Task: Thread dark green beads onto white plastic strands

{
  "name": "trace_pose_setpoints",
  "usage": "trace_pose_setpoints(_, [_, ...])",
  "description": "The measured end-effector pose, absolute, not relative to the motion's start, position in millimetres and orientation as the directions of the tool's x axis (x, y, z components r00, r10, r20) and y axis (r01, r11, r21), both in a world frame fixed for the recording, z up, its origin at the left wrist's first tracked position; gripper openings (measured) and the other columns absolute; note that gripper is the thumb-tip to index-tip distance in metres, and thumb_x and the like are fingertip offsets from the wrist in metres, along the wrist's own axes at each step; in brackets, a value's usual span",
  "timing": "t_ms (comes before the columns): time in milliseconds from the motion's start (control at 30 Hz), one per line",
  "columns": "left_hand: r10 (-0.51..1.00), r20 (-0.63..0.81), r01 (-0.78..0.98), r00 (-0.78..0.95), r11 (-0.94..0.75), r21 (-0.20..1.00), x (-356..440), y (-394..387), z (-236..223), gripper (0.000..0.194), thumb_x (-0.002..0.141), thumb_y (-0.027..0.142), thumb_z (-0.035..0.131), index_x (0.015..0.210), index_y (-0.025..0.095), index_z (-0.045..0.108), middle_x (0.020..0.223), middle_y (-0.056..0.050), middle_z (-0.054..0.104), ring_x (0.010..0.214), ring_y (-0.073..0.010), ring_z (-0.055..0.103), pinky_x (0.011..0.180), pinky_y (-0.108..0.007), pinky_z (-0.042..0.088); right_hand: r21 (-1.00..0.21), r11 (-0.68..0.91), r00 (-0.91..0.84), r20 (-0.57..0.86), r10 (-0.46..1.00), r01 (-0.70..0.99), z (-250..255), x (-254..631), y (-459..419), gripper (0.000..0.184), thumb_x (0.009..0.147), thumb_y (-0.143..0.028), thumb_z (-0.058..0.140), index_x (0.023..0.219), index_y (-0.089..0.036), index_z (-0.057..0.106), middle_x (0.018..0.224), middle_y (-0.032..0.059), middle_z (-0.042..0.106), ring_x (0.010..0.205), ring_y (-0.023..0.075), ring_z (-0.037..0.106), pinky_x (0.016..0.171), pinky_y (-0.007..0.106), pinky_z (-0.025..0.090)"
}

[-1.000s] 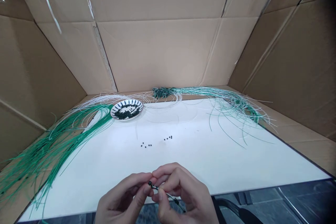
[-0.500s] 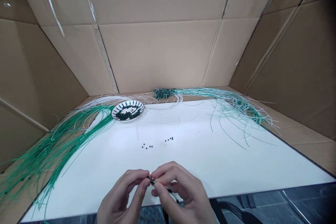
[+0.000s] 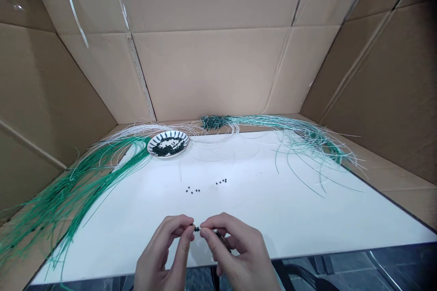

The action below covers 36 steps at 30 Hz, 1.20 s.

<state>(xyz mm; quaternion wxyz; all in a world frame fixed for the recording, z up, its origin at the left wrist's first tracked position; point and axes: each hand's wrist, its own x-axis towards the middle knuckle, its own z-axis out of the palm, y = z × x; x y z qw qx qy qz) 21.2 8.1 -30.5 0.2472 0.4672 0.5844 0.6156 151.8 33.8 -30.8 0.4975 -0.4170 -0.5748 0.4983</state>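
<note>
Just above the table's front edge, my left hand [image 3: 167, 250] and my right hand [image 3: 239, 250] meet fingertip to fingertip. Small black beads [image 3: 197, 229] show in the narrow gap between them. My left thumb and forefinger pinch at the beads' left side. On the other side, my right thumb and forefinger pinch a thin strand whose tip is mostly covered. A dark, cord-like piece [image 3: 223, 239] lies under my right fingers, partly hidden. Further up the white tabletop lie several loose black beads [image 3: 191, 192] and a second small group of beads [image 3: 221, 182].
A striped plate [image 3: 185, 138] of black beads stands at the back left. Green strands [image 3: 85, 191] spread along the left side. A tied bundle of green and white strands [image 3: 259, 120] runs along the back to the right. Cardboard walls [image 3: 211, 72] enclose the white table [image 3: 307, 218].
My fingertips have drawn slightly apart, so the beads show more clearly between them. The right hand has turned a little, and the whole view has shifted slightly.
</note>
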Motion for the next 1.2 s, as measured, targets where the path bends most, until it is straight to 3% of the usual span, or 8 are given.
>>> trace_pose_setpoints(133, [0.793, 0.485, 0.480, -0.368, -0.285, 0.830, 20, 10, -39, 0.013, 0.089, 0.021, 0.064, 0.088, 0.032, 0.072, 0.086, 0.003, 0.075, 0.081, -0.0179, 0.068, 0.077, -0.023, 0.051, -0.971, 0.234, -0.157, 0.222, 0.962, 0.058, -36, 154, 36, 0.017, 0.090, -0.031, 0.069, 0.089, -0.021, 0.083, 0.073, 0.0038, 0.071, 0.061, 0.0150, 0.054, 0.057, 0.026, 0.044])
trace_pose_setpoints(233, [0.788, 0.542, 0.540, -0.291, -0.333, 0.773, 22, 11, -42, 0.019, 0.091, 0.016, 0.059, 0.092, 0.032, 0.070, 0.085, 0.004, 0.073, 0.078, -0.0173, 0.068, 0.076, -0.024, 0.050, -0.975, 0.218, -0.165, 0.207, 0.964, 0.052, -36, 154, 35, 0.017, 0.086, -0.029, 0.073, 0.097, -0.023, 0.084, 0.070, 0.0014, 0.064, 0.056, 0.0133, 0.046, 0.054, 0.026, 0.040])
trace_pose_setpoints(333, [0.786, 0.563, 0.553, -0.256, -0.359, 0.752, 23, 11, -42, 0.020, 0.092, 0.014, 0.057, 0.093, 0.030, 0.068, 0.084, 0.002, 0.072, 0.079, -0.0182, 0.068, 0.075, -0.024, 0.050, -0.978, 0.190, -0.119, 0.180, 0.976, 0.080, -32, 151, 35, 0.013, 0.082, -0.026, 0.074, 0.092, -0.024, 0.083, 0.067, -0.0020, 0.056, 0.053, 0.0113, 0.038, 0.052, 0.025, 0.036])
trace_pose_setpoints(567, [0.798, 0.536, 0.543, -0.276, -0.331, 0.772, 19, 12, -44, 0.017, 0.092, 0.015, 0.059, 0.092, 0.030, 0.067, 0.085, 0.002, 0.072, 0.078, -0.0180, 0.067, 0.075, -0.024, 0.049, -0.990, 0.133, -0.165, 0.123, 0.979, 0.054, -28, 145, 39, 0.012, 0.086, -0.028, 0.063, 0.082, -0.018, 0.067, 0.071, -0.0030, 0.052, 0.052, 0.0097, 0.033, 0.050, 0.025, 0.027])
trace_pose_setpoints(700, [0.799, 0.540, 0.529, -0.263, -0.348, 0.774, 19, 11, -43, 0.019, 0.092, 0.014, 0.058, 0.093, 0.031, 0.067, 0.085, 0.003, 0.071, 0.078, -0.0170, 0.066, 0.075, -0.023, 0.048, -0.993, 0.118, -0.200, 0.112, 0.973, 0.020, -29, 145, 37, 0.011, 0.083, -0.026, 0.064, 0.087, -0.019, 0.070, 0.071, -0.0037, 0.050, 0.054, 0.0101, 0.034, 0.051, 0.025, 0.027])
trace_pose_setpoints(967, [0.815, 0.503, 0.479, -0.289, -0.332, 0.813, 23, 9, -39, 0.020, 0.091, 0.013, 0.060, 0.092, 0.031, 0.068, 0.085, 0.005, 0.071, 0.080, -0.0150, 0.066, 0.077, -0.021, 0.046, -0.995, -0.009, -0.240, 0.014, 0.971, -0.096, -20, 147, 35, 0.015, 0.082, -0.031, 0.063, 0.082, -0.021, 0.052, 0.062, -0.0096, 0.031, 0.054, 0.0108, 0.025, 0.052, 0.025, 0.022])
trace_pose_setpoints(1133, [0.819, 0.466, 0.435, -0.334, -0.304, 0.848, 18, 8, -37, 0.014, 0.088, 0.019, 0.064, 0.086, 0.029, 0.072, 0.083, 0.002, 0.074, 0.078, -0.0178, 0.068, 0.074, -0.023, 0.051, -0.985, -0.030, -0.214, 0.008, 0.977, -0.171, -25, 145, 33, 0.021, 0.082, -0.036, 0.066, 0.091, -0.022, 0.054, 0.072, -0.0058, 0.044, 0.054, 0.0097, 0.028, 0.051, 0.025, 0.021])
trace_pose_setpoints(1200, [0.846, 0.410, 0.372, -0.340, -0.280, 0.885, 18, 7, -33, 0.009, 0.086, 0.024, 0.068, 0.083, 0.029, 0.075, 0.082, 0.001, 0.075, 0.078, -0.0173, 0.069, 0.072, -0.020, 0.053, -0.989, -0.036, -0.207, -0.006, 0.978, -0.142, -24, 145, 32, 0.019, 0.081, -0.034, 0.068, 0.089, -0.020, 0.059, 0.066, -0.0071, 0.041, 0.053, 0.0100, 0.027, 0.052, 0.025, 0.021])
